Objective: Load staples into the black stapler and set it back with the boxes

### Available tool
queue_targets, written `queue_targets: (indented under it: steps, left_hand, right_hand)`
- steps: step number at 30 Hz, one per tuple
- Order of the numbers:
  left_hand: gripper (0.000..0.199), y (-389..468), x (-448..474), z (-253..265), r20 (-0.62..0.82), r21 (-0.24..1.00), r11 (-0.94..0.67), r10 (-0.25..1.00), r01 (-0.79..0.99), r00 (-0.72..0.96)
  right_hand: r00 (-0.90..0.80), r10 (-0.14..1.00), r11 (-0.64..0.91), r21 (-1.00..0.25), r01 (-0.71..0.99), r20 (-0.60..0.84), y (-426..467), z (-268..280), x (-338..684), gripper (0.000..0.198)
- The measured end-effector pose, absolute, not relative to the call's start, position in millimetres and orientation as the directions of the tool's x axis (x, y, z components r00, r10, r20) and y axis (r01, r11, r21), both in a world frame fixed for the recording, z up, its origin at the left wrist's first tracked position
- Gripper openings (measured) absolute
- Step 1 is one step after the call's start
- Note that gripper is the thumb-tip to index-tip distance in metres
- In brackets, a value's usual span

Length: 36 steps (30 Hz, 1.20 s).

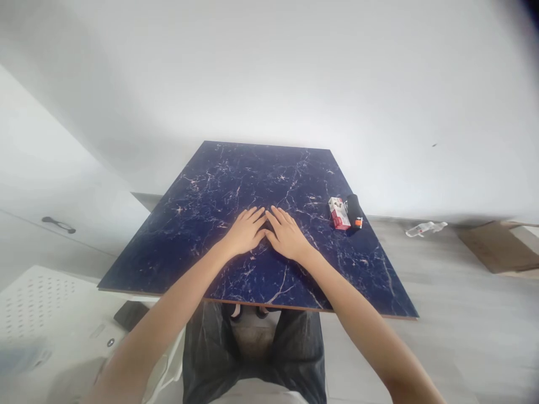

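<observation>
Both hands rest palm down near the middle of a dark blue, marble-patterned tabletop. My left hand lies flat with its fingers pointing away from me. Beside it, my right hand lies the same way, with the thumbs and index fingers of the two hands close together or touching. Neither hand shows anything in its grasp. To the right of my right hand stands a small white and red box. Right next to the box is a black item with an orange patch, whose kind I cannot make out.
A white wall stands behind the table. At left are a white panel with a dark handle and a white perforated chair with a dark object on it. On the floor at right lie a clear plastic bottle and a cardboard piece.
</observation>
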<state>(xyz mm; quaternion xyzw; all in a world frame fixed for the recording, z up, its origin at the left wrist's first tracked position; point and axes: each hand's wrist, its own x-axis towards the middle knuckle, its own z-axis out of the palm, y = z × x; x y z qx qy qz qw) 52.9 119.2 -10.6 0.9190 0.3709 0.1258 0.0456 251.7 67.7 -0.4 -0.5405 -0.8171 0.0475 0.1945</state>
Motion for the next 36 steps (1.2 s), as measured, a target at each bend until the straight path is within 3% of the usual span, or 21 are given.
queue_targets:
  steps: [6,18,36]
  left_hand:
    - [0.063,122.2,41.1,-12.1,0.114,0.14,-0.704,0.71,0.696,0.695]
    - [0.063,123.0,42.8,-14.4,0.128,0.204,-0.698,0.714,0.686,0.688]
    - [0.063,121.8,43.5,-11.8,0.112,0.185,-0.697,0.715,0.693,0.69]
  right_hand:
    - [-0.401,0.899,0.435,-0.272,0.858,0.174,80.3,-11.6,256.0,0.062]
    - [-0.397,0.892,0.446,-0.273,0.852,0.218,79.3,-14.4,253.3,0.06]
    - [-0.39,0.892,0.445,-0.294,0.846,0.228,82.0,-16.3,255.0,0.058]
